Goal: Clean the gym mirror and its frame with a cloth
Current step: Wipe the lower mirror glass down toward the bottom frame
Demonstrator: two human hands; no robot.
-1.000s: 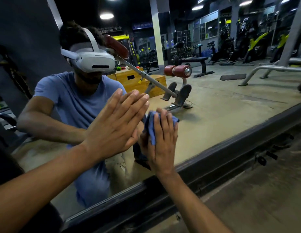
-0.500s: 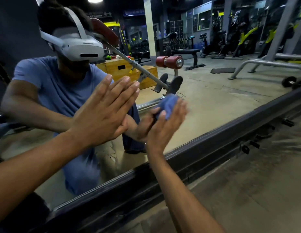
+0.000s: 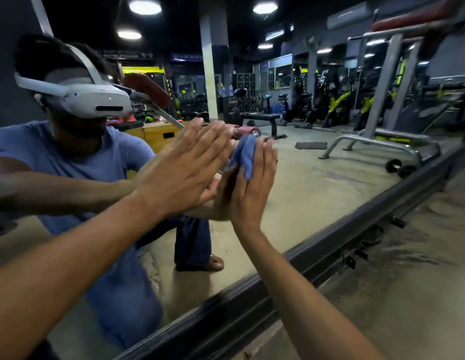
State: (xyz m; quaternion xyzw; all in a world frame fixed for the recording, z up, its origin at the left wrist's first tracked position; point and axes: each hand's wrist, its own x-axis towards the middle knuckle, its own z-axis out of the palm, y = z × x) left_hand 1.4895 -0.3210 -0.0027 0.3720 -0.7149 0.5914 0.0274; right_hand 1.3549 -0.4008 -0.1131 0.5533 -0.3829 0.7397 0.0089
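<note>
head view: your right hand (image 3: 252, 188) presses the blue cloth (image 3: 243, 157) flat-fingered against the mirror (image 3: 317, 178), cloth under the fingertips, above the palm. your left hand (image 3: 182, 170) lies open on the glass just beside it, holding nothing. the frame (image 3: 330, 252) runs below and to the right, nearer your right hand.

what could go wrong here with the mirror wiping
The left hand presses bare and flat on the mirror, so it will likely leave fresh prints. The right hand pins a bunched blue cloth under straight fingers; it may slip. The frame below looks untouched.
</note>
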